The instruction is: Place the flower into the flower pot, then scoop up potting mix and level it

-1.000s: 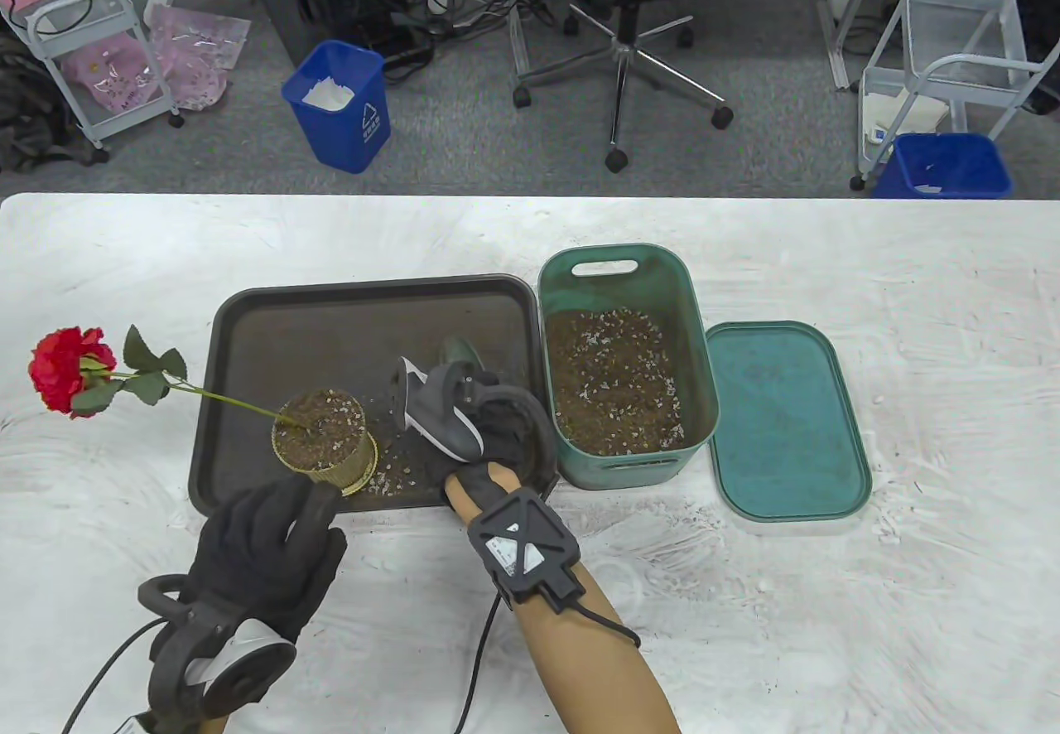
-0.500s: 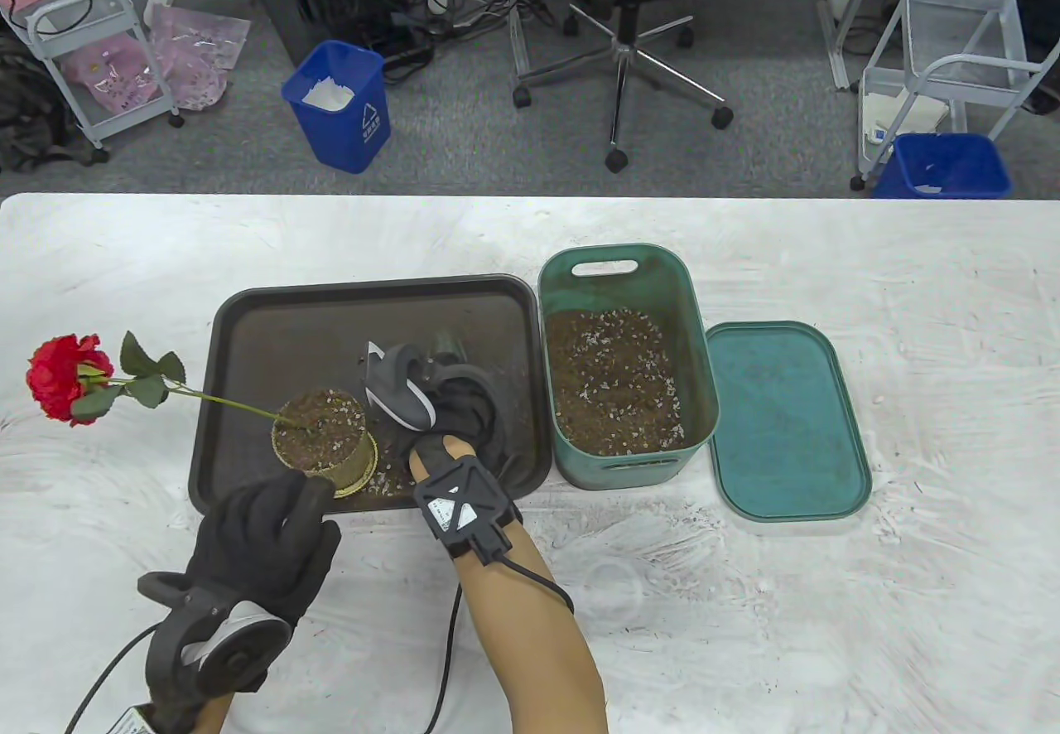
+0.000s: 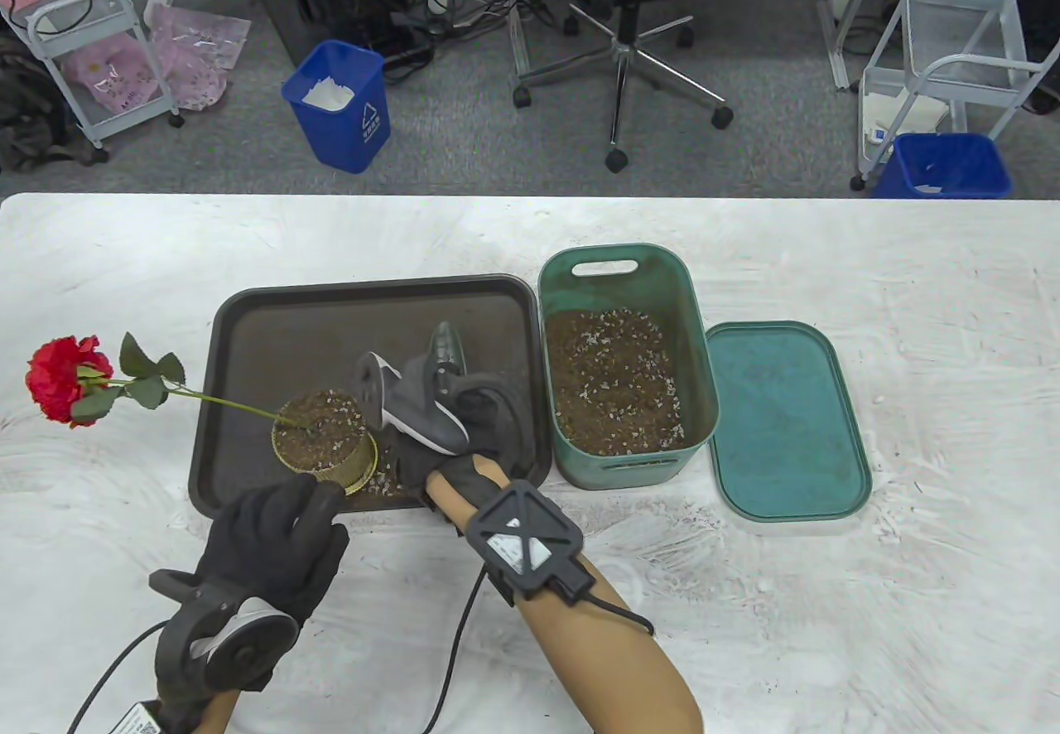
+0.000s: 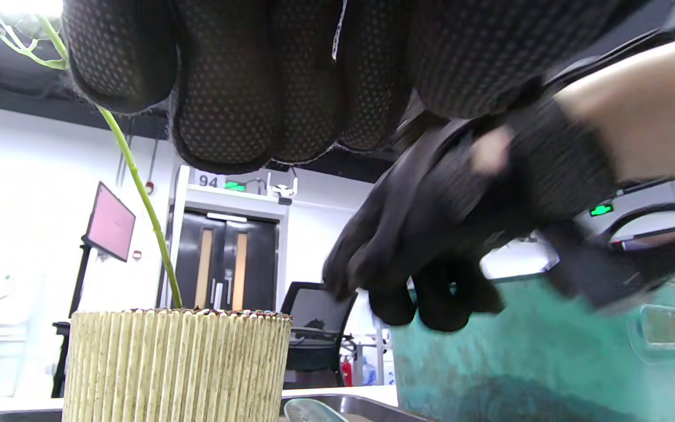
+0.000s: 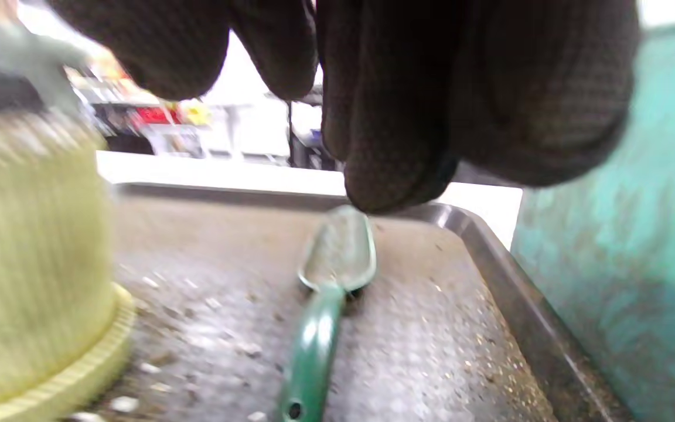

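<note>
Fingers (image 5: 396,146) of my right hand (image 3: 464,427) hang loosely curled over the scoop (image 5: 326,293), which lies on the tray (image 3: 248,328), holding nothing. My left hand (image 3: 269,539), low in frame, rests relaxed just beside the flower pot (image 3: 323,440). From the pot's soil the flower (image 3: 62,378) leans left over the counter (image 3: 911,270).

Your left hand's fingers (image 4: 226,82) hang above the ribbed flower pot (image 4: 176,366) holding a green stem (image 4: 138,193); your right hand (image 4: 431,234) hovers before the teal bin (image 4: 548,363).
</note>
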{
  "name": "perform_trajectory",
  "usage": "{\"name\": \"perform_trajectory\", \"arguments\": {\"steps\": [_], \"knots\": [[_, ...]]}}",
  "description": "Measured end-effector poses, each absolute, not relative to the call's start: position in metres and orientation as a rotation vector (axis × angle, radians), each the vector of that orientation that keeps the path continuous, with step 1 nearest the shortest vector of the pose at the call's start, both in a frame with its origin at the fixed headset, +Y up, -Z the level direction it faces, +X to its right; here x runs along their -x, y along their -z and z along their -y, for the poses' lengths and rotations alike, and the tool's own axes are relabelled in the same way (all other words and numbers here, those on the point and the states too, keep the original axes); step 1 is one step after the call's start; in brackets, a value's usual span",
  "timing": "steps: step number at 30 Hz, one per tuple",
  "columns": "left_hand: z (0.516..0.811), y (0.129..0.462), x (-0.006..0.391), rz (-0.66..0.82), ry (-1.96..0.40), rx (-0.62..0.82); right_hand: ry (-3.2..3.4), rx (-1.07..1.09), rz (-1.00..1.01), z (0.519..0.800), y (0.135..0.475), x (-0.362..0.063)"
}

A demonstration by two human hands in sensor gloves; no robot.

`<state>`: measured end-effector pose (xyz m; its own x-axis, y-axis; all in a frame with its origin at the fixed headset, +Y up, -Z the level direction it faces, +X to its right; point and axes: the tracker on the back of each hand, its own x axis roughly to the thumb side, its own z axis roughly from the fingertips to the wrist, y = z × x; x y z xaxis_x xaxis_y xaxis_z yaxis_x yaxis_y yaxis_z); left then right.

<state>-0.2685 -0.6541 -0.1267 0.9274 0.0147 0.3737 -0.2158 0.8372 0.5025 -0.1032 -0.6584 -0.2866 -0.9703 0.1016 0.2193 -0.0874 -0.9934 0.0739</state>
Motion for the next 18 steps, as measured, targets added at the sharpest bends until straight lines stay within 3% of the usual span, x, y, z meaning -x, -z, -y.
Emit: {"name": "perform_trajectory", "arguments": {"steps": [5, 10, 14, 18], "knots": [[0.655, 0.127, 0.267, 0.372, -0.123, -0.563, -2.874, -0.366, 0.221, 0.613, 0.236, 0.034], [0.662, 0.127, 0.258, 0.395, -0.096, -0.529, -2.714, -0.114, 0.661, 0.573, 0.198, -0.079], [0.671, 0.128, 0.244, 0.433, -0.055, -0.489, -2.573, 0.213, 0.848, 0.574, 0.19, -0.172], [0.681, 0.13, 0.229, 0.47, 0.01, -0.446, -2.483, 0.487, 0.852, 0.593, 0.19, -0.246]]}}
